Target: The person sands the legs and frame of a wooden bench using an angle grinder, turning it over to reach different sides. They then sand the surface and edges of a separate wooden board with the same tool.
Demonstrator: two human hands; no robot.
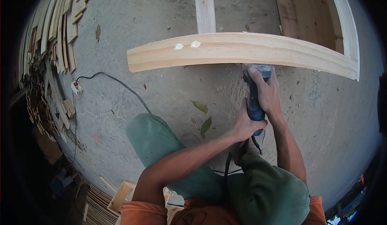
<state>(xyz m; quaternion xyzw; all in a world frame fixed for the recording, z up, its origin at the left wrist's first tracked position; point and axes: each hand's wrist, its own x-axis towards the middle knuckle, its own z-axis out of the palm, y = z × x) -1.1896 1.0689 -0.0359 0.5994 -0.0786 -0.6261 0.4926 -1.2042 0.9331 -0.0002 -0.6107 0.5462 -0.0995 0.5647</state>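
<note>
A dark blue corded power tool [253, 100] is held in both hands, its metal head up against the lower edge of a pale wooden board [225, 49]. My left hand [246, 122] is wrapped round the tool's rear body. Near the head, my right hand [265, 86] grips the front, with the thumb on top. Two white filler patches [195, 44] show on the board's left part. The board joins a whitish crosspiece [205, 9] and a side rail [348, 23]. The tool's underside is hidden.
Stacked wooden strips [60, 23] lie at the upper left. A black cord [117, 81] runs over the concrete floor from a white socket block [76, 88]. Leaves [206, 127] lie near my green-trousered knee [151, 134]. A brown panel [314, 15] is at the upper right.
</note>
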